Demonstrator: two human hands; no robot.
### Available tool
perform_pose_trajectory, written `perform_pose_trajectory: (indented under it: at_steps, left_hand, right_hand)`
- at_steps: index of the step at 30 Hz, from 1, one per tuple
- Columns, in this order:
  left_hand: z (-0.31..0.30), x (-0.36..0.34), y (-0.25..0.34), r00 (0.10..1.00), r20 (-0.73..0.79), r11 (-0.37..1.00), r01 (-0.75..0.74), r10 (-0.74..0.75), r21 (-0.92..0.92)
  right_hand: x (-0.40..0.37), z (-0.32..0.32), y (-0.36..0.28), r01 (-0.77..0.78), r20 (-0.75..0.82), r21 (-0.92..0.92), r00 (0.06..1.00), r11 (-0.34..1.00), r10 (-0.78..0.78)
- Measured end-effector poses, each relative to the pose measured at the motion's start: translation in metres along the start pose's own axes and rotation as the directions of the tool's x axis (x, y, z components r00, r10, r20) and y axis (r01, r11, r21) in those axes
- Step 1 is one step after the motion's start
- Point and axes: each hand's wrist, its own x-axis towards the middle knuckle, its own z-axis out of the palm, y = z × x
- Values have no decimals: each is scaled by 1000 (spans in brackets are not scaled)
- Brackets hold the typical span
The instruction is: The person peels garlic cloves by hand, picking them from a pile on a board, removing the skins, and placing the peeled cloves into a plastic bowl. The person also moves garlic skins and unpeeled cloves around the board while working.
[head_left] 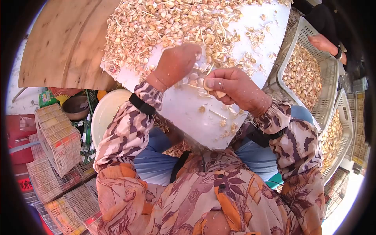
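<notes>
A white board [188, 109] rests across my lap, its far part heaped with garlic cloves and dry skins [164, 23]. My left hand [176, 64] lies knuckles up at the near edge of the heap, fingers curled among several loose cloves. My right hand [231, 88] is closed around a single garlic clove [220, 94], pinched between thumb and fingers just above the board. Bits of skin and stem lie scattered on the bare white surface below both hands.
A grey plastic crate [329, 94] of peeled cloves stands at the right, another crate [340, 141] below it. Another person's hand [323, 43] reaches over the crate. A wooden tabletop [62, 43] is upper left; stacked empty crates [56, 137] and a white bucket [105, 111] sit left.
</notes>
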Motion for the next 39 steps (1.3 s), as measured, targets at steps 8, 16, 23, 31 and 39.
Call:
perform_pose_trajectory:
  at_steps: [8,16,23,31,39]
  left_hand:
    - [51,38,-68,897,215,906,324,-385,272]
    - [27,7,-53,608,158,404,678,-778,-614]
    - [-4,8,38,617,375,82,583,-692,-808]
    - [7,-13,53,675,215,389,623,-706,-678]
    - [-2,-1,56,718,20,355,368,-696,-859]
  right_hand:
    - [31,-53,6,202,-142,755,979,623,-145]
    - [55,-62,16,168,-318,488,948,857,-5]
    - [48,-15,3,242,-297,-292,897,925,-328]
    - [28,-11,14,231,-213,-415,916,880,-340]
    - [22,-6,6,222,-280,-402,894,889,-349]
